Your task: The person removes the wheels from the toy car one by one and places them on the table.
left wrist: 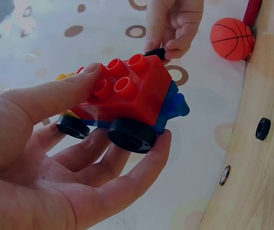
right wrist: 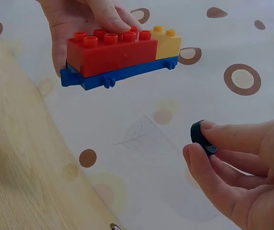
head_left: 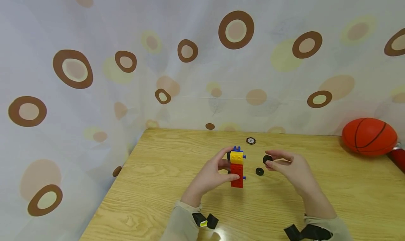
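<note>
One wooden table carries everything, with one spotted curtain behind it. One orange ball lies at the far right of the table, well apart from the toy car. This one car is the landmark: it has a blue base, one red block and one yellow block, and two black wheels show on the side near the palm. The left hand holds it above the table, thumb on the red block and fingers curled under the wheels. The right hand, to the right of the car, pinches one black wheel between thumb and fingertips. One more loose wheel lies on the table between car and right hand. One small round disc lies behind the car.
</note>
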The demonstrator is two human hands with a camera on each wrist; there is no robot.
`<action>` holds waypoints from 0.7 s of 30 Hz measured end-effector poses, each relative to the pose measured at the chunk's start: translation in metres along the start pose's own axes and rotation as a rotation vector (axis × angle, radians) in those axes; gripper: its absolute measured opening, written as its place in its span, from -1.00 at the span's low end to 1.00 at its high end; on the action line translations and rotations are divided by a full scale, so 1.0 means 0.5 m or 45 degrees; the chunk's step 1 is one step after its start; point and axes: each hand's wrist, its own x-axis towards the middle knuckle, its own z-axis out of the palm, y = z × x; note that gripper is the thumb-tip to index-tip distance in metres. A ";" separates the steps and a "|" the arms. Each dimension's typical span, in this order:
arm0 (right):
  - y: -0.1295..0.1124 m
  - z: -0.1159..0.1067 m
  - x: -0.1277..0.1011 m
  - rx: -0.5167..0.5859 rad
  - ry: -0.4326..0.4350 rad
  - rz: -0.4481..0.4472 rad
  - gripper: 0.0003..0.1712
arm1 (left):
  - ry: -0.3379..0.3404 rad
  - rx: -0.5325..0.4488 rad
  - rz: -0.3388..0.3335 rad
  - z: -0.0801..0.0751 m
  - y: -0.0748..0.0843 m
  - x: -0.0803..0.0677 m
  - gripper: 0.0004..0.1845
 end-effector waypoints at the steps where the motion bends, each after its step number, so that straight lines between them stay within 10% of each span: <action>1: 0.002 -0.001 0.000 -0.014 0.006 -0.003 -0.43 | 0.000 -0.002 0.005 -0.001 -0.001 0.000 -0.19; 21: 0.052 -0.021 0.017 -0.158 0.026 0.053 -0.36 | -0.012 -0.033 0.046 -0.011 -0.009 0.001 -0.20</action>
